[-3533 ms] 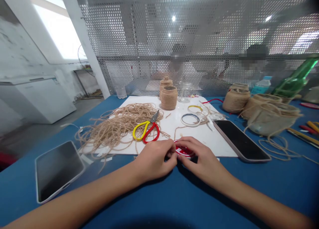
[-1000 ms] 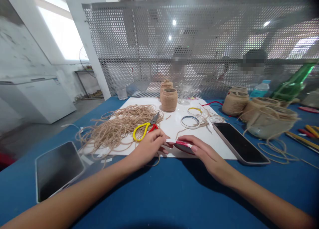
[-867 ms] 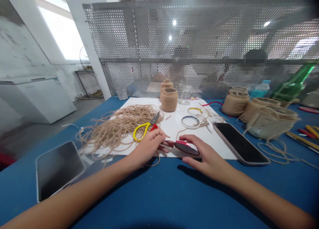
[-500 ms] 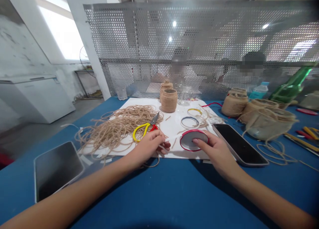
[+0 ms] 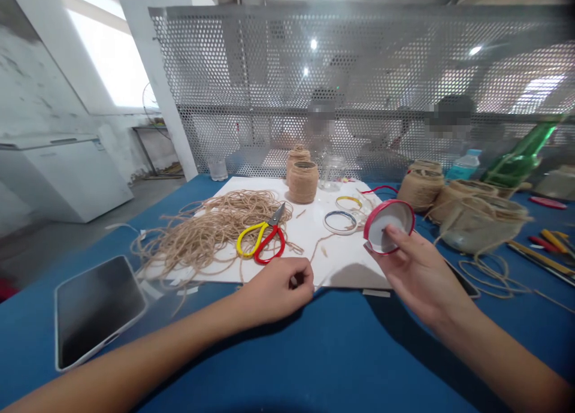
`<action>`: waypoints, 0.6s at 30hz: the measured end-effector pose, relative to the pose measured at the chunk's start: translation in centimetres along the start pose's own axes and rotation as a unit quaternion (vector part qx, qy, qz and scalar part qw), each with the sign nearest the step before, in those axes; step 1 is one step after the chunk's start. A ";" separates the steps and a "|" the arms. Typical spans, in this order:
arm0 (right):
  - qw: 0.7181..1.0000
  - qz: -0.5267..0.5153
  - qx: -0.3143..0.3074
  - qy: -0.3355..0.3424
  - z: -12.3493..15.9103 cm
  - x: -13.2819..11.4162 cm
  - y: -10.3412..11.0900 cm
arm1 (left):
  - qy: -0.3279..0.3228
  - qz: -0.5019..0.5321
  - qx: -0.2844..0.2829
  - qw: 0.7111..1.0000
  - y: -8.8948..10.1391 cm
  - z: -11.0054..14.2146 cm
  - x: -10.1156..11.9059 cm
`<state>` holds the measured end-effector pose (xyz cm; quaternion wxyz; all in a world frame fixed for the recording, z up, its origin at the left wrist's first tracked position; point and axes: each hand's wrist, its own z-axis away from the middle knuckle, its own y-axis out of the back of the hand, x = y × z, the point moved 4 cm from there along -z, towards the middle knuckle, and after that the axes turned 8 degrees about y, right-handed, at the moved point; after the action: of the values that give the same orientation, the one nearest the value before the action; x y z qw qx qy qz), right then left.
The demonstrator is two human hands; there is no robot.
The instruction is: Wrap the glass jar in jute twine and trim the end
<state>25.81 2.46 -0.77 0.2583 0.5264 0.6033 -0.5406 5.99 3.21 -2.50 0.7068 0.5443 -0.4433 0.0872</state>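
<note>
While two jars [image 5: 303, 183] stand seemingly fully twine-wound and one glass jar [image 5: 333, 173] beside them is bare, the right hand [image 5: 422, 269] clamps a tilted red-rimmed roll [image 5: 385, 218] raised near the white board [image 5: 309, 227], left hand [image 5: 278, 287] with fingertips together, contents indeterminable.

flat blue tabletop [image 5: 323, 353] passable between left hand [image 5: 276, 290] and right hand [image 5: 424, 275] | tangled brown twine [image 5: 206, 224], yellow-and-red-handled metal scissors [image 5: 274, 222] block forward-left | round twine-wrapped jars [image 5: 421, 191] block far right

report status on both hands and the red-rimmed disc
Left hand curled, contents unclear. Right hand gripping red-rimmed disc, raised and tilted. Scissors just beyond left hand.
</note>
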 end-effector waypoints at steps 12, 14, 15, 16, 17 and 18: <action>0.982 -0.145 0.110 -0.054 -1.5 -2.3 0.5 | -0.120 -0.269 0.014 0.956 -3.1 -0.3 3.0; 0.981 -0.142 0.126 -0.048 -1.7 -2.7 0.8 | -0.149 -0.302 0.000 0.942 -3.7 -0.3 3.8; 0.980 -0.139 0.133 -0.047 -1.7 -2.8 0.8 | -0.163 -0.315 -0.012 0.935 -4.0 -0.4 4.3; 0.980 -0.137 0.139 -0.048 -1.7 -2.8 0.9 | -0.178 -0.325 -0.030 0.928 -4.3 -0.4 4.7; 0.979 -0.137 0.146 -0.050 -1.7 -2.8 0.9 | -0.193 -0.331 -0.054 0.922 -4.7 -0.3 5.2; 0.977 -0.139 0.154 -0.055 -1.6 -2.8 1.0 | -0.206 -0.335 -0.082 0.916 -5.0 -0.3 5.8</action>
<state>27.96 2.82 1.77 0.1290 0.4406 0.5651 -0.6855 12.59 -0.57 -1.80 0.6295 0.6072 -0.3761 -0.3058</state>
